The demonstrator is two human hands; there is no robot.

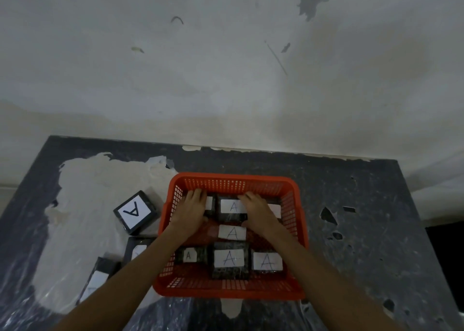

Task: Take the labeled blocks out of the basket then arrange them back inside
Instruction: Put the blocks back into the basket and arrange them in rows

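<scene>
An orange mesh basket sits on a dark table and holds several black blocks with white "A" labels. Both my hands reach into its far row. My left hand lies over the far-left block, fingers curled around it. My right hand covers the far-right block and part of the far-middle block. A labeled block lies in the middle, and three stand in the near row: left, centre, right.
Outside the basket on the left lie three more labeled blocks: one tilted, one partly behind my left forearm, one near the front. The table has a worn pale patch on the left and stands against a stained wall.
</scene>
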